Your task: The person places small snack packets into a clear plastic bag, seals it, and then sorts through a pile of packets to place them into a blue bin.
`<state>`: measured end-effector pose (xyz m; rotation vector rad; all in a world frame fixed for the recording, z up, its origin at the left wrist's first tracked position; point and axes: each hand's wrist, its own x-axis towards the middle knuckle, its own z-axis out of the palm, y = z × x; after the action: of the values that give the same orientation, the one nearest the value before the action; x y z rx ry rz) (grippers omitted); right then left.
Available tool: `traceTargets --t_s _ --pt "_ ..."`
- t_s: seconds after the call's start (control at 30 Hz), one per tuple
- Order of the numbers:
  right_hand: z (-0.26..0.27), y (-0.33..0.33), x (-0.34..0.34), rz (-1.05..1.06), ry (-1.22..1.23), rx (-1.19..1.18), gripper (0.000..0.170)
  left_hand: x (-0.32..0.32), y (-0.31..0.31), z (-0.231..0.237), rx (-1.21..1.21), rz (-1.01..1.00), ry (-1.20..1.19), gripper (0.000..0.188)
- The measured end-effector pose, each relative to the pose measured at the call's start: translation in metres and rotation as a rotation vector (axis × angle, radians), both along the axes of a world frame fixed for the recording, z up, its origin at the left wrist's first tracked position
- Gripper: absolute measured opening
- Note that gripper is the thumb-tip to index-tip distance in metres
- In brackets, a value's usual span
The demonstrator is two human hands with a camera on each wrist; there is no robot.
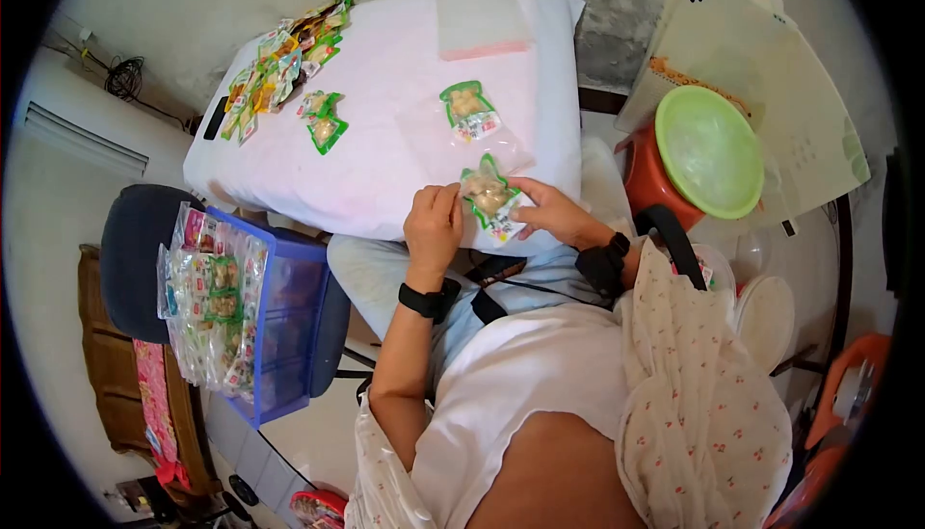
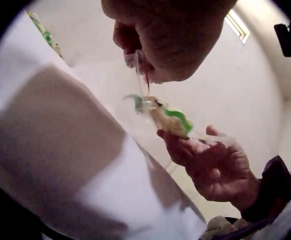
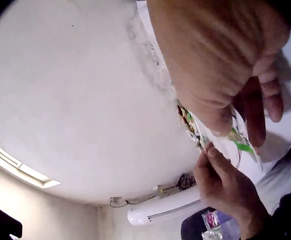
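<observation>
Close over the near edge of the white-covered table, my right hand grips a green-edged snack packet with pale round pieces showing through. Its thumb lies along one side of the packet. My left hand pinches a clear plastic bag with a thin red line on it, its fingertips right beside the packet's left edge. Just beyond the hands, a second green-edged packet lies over a clear plastic sheet or bag on the white cloth.
A pile of snack packets lies at the table's far left, with a few green ones nearer. Flat clear bags lie at the back. A blue crate with bagged packets stands left; a red bucket with green basin stands right.
</observation>
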<state>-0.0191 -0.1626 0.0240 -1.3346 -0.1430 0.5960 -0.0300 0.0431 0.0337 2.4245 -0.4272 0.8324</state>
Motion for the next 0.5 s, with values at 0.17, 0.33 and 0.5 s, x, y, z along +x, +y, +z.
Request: traceTargets --t_s 0.17,0.33,0.5 --pt "0.005 0.013 0.007 0.054 0.064 0.055 0.054 -0.004 -0.01 -0.001 -0.062 -0.027 -0.009 0.019" --pt "-0.003 0.033 0.029 -0.075 0.033 -0.064 0.05 -0.007 -0.013 -0.009 -0.113 -0.049 -0.005 0.021" --pt "-0.007 0.053 0.058 -0.065 0.122 -0.015 0.052 -0.009 -0.016 -0.014 -0.171 -0.048 0.012 0.022"
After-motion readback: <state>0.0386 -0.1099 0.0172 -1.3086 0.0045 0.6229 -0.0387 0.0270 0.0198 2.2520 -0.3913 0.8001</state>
